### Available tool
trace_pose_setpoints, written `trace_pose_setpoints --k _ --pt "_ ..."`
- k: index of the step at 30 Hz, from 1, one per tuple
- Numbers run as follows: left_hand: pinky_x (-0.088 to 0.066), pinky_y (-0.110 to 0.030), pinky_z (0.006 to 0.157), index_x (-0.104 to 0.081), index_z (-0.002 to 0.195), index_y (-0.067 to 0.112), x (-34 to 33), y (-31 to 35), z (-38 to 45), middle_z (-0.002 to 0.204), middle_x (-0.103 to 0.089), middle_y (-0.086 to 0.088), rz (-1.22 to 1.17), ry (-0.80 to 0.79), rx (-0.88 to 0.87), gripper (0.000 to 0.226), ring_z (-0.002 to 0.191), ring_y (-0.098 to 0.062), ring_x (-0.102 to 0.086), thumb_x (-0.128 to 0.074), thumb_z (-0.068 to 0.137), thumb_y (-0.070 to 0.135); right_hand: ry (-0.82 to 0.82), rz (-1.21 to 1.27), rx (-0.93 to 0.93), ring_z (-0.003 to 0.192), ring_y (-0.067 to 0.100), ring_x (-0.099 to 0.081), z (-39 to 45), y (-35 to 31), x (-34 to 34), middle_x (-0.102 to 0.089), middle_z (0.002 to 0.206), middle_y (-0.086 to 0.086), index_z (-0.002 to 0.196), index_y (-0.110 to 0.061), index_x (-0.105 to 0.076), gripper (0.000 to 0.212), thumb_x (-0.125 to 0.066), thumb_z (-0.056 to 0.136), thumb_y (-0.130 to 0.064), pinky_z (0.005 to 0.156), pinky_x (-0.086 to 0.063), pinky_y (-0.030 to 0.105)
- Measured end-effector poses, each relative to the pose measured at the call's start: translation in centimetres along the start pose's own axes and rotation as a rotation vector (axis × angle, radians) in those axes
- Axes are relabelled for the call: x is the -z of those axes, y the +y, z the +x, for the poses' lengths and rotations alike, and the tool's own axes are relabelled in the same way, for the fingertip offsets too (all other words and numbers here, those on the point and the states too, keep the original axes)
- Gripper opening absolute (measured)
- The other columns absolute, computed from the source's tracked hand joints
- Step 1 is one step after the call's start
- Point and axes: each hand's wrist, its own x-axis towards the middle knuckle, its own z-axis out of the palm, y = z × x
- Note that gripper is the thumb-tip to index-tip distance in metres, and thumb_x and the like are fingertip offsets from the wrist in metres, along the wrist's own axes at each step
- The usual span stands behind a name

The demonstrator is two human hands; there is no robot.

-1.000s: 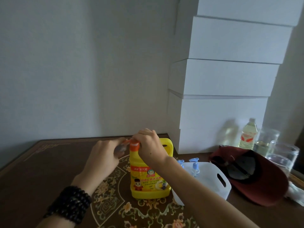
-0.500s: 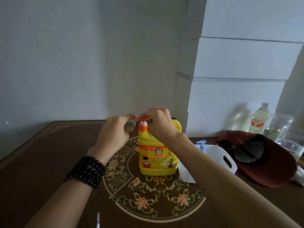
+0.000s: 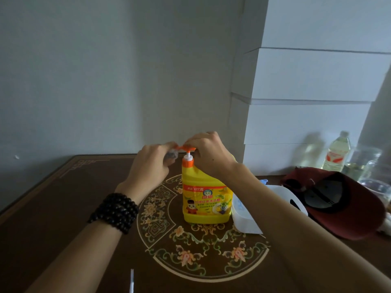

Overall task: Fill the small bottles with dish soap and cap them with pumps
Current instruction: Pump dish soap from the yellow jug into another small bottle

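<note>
Filling is the step in hand, I judge: my right hand (image 3: 208, 153) curls over the orange pump head (image 3: 186, 147) of the yellow dish soap jug (image 3: 205, 199), while my left hand (image 3: 151, 166) pinches what looks like a small clear bottle (image 3: 172, 155) just under the spout, though it is too blurred to be sure. Next I should press the pump down steadily with the bottle's mouth held beneath the spout. Just beyond my right wrist, a white basket (image 3: 294, 200) holds blue pumps (image 3: 263, 181).
</note>
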Motion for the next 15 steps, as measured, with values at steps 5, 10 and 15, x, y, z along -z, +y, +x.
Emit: trace_pose_setpoints --k 5,10,15 --pt "-0.051 -0.025 0.064 -0.072 0.099 0.019 -0.9 -0.3 -0.3 0.084 -0.076 0.004 0.024 0.025 -0.006 0.021 0.08 -0.02 -0.073 -0.072 0.087 0.002 0.143 0.105 -0.089 0.087 0.025 -0.065 -0.6 -0.4 -1.5 -0.074 0.088 0.004 0.087 -0.009 -0.076 0.021 -0.064 0.074 0.002 0.083 -0.046 0.039" --pt "-0.057 -0.028 0.065 -0.073 0.102 0.018 -1.4 -0.5 -1.3 0.084 -0.076 0.005 0.019 -0.024 -0.022 0.022 0.078 -0.015 -0.073 -0.073 0.087 0.003 0.174 0.127 -0.146 0.079 0.026 -0.062 -1.8 -0.6 -3.2 -0.069 0.077 0.004 0.074 -0.006 -0.07 0.015 -0.056 0.077 -0.002 0.08 -0.042 0.042" --pt "-0.06 -0.036 0.069 -0.071 0.101 0.018 -0.5 -0.1 -0.6 0.086 -0.076 0.003 -0.005 -0.015 0.003 0.02 0.082 -0.019 -0.073 -0.071 0.088 0.003 0.137 0.092 -0.097 0.091 0.023 -0.061 -1.5 -1.0 -1.9 -0.07 0.092 0.002 0.092 -0.011 -0.072 0.02 -0.061 0.079 -0.001 0.083 -0.041 0.036"
